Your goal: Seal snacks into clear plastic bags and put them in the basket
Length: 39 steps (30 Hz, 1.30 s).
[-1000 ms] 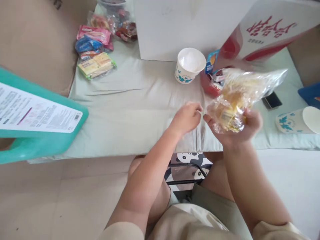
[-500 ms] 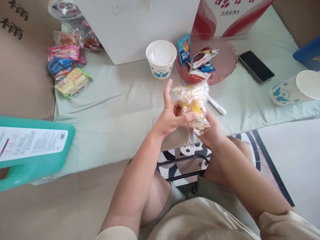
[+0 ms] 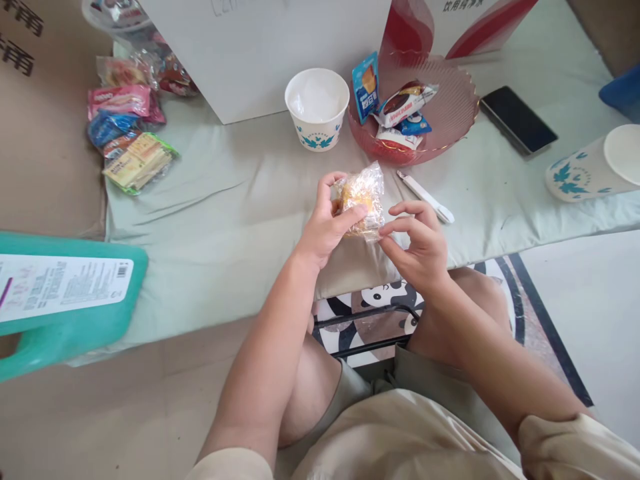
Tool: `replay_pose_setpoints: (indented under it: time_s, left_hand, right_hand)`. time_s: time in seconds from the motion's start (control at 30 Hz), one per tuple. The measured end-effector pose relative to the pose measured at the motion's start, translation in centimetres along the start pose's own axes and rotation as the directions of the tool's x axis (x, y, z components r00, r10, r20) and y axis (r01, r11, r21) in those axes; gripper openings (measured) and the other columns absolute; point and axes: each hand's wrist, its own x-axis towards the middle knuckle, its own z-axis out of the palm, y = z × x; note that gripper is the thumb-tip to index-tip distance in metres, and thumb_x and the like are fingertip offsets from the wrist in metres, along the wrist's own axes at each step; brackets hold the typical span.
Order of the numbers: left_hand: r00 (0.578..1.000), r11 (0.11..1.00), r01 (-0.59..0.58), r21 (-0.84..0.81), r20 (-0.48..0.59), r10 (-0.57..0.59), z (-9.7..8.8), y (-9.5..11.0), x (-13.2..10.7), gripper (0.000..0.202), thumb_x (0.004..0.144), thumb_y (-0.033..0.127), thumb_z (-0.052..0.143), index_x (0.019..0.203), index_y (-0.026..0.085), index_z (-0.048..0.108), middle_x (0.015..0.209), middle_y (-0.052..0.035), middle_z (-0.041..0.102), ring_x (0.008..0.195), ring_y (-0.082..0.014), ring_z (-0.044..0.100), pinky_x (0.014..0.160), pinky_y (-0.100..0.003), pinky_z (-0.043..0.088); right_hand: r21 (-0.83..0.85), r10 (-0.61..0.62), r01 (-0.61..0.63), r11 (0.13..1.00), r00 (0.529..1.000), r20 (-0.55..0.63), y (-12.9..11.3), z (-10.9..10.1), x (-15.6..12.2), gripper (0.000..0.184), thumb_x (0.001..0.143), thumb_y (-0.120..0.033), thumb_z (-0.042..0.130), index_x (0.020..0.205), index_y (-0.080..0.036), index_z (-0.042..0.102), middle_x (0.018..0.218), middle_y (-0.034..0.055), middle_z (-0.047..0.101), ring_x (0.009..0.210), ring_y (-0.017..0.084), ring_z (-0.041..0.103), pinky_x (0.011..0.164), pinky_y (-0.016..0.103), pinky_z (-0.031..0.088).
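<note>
Over the front edge of the cloth-covered table (image 3: 235, 220) I hold a small clear plastic packet with a yellow snack (image 3: 361, 195) inside. My left hand (image 3: 327, 223) wraps its fingers and thumb round the packet's left side. My right hand (image 3: 417, 241) pinches the packet's lower right corner between thumb and forefinger, its other fingers curled. A white pen-like tool (image 3: 426, 196) lies on the cloth just beyond my right hand.
A pink ribbed bowl (image 3: 450, 107) holds a few wrapped snacks. Nearby stand a white paper cup (image 3: 317, 107), a phone (image 3: 518, 120), a second cup (image 3: 595, 165) on its side, a white box (image 3: 270, 47) and a snack pile (image 3: 131, 133). A teal container (image 3: 65, 293) sits at left.
The packet passed from my right hand into my left, looking more bunched. My right hand slid off to pinch its corner. The view dropped, showing the pink bowl and phone.
</note>
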Motion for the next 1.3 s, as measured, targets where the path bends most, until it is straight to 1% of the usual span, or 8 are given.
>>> replay_pose_setpoints:
  time_s: [0.23,0.4,0.63,0.77,0.9,1.03,1.2,1.3]
  left_hand:
    - [0.999,1.0,-0.014,0.028,0.043,0.013,0.4,0.8,-0.3,0.054,0.095,0.039,0.062,0.14,0.035,0.032,0.121,-0.0037,0.065,0.104,-0.0178,0.07,0.082,-0.032,0.059]
    - [0.976,0.984,-0.151,0.095,0.171,0.134,0.1,0.9,-0.7,0.089,0.077,0.049,0.085,0.144,0.033,0.029,0.131,-0.009,0.061,0.114,-0.0236,0.069,0.093,-0.037,0.059]
    - [0.984,0.967,-0.164,0.198,0.095,0.148,0.5,-0.3,-0.2,0.102,0.082,0.061,0.078,0.157,0.038,0.012,0.143,-0.0131,0.054,0.12,-0.0252,0.066,0.098,-0.04,0.057]
    - [0.974,0.932,-0.223,0.284,0.039,0.221,0.7,-0.8,0.4,0.085,0.089,0.061,0.069,0.156,0.039,0.022,0.149,-0.0108,0.05,0.13,-0.0249,0.06,0.103,-0.038,0.053]
    - [0.963,0.925,-0.27,0.267,0.065,0.263,0.7,-0.8,0.7,0.06,0.095,0.053,0.065,0.145,0.034,0.039,0.139,-0.0076,0.057,0.116,-0.0207,0.064,0.101,-0.036,0.053]
    - [0.968,0.92,-0.25,0.301,0.052,0.246,0.8,-0.8,0.8,0.044,0.099,0.049,0.06,0.137,0.031,0.048,0.128,-0.0059,0.06,0.104,-0.0167,0.064,0.097,-0.033,0.053]
    - [0.973,0.922,-0.214,0.322,-0.014,0.231,0.9,-1.3,1.1,0.041,0.101,0.05,0.057,0.136,0.033,0.046,0.117,-0.0043,0.061,0.096,-0.0155,0.063,0.091,-0.032,0.053]
    - [0.962,0.905,-0.241,0.351,-0.037,0.271,1.1,-1.5,1.2,0.036,0.101,0.05,0.057,0.13,0.032,0.049,0.119,-0.004,0.061,0.1,-0.0161,0.064,0.093,-0.033,0.053]
  right_hand:
    - [0.298,0.188,-0.181,0.937,0.982,0.005,-0.6,0.1,0.6,0.007,0.087,-0.023,0.067,0.083,-0.025,0.063,0.085,0.0002,0.062,0.082,0.016,0.059,0.077,0.034,0.047]
    - [0.313,0.406,-0.391,0.865,0.914,0.018,-1.0,0.5,0.8,0.012,0.083,-0.026,0.065,0.075,-0.022,0.058,0.076,-0.0024,0.059,0.072,0.013,0.055,0.068,0.03,0.044]
    - [0.257,0.307,-0.322,0.911,0.947,0.099,-0.6,0.0,1.0,0.013,0.088,-0.033,0.063,0.08,-0.023,0.061,0.082,0.0006,0.063,0.078,0.015,0.059,0.073,0.032,0.047]
    - [-0.064,0.193,-0.193,0.979,0.981,-0.01,2.0,-2.1,1.5,0.015,0.092,-0.033,0.055,0.089,-0.024,0.066,0.093,0.0071,0.067,0.092,0.023,0.063,0.088,0.042,0.049]
    - [-0.527,0.284,-0.294,0.798,0.953,-0.102,6.1,-4.2,1.9,0.031,0.084,-0.03,0.061,0.112,-0.02,0.068,0.121,0.0182,0.065,0.113,0.035,0.059,0.102,0.056,0.044]
    - [-0.614,0.34,-0.28,0.738,0.94,-0.02,8.2,-5.7,1.3,0.023,0.087,-0.036,0.057,0.1,-0.02,0.067,0.113,0.0182,0.067,0.108,0.036,0.059,0.097,0.056,0.045]
    - [-0.412,0.455,-0.441,0.797,0.888,-0.07,5.2,-7.2,-0.9,0.009,0.087,-0.035,0.057,0.087,-0.025,0.058,0.076,0.0051,0.06,0.073,0.024,0.054,0.072,0.039,0.044]
    - [0.054,0.62,-0.623,0.78,0.782,0.064,1.5,-7.0,-2.0,0.019,0.094,-0.04,0.052,0.08,-0.027,0.049,0.061,-0.0018,0.049,0.055,0.017,0.043,0.055,0.032,0.034]
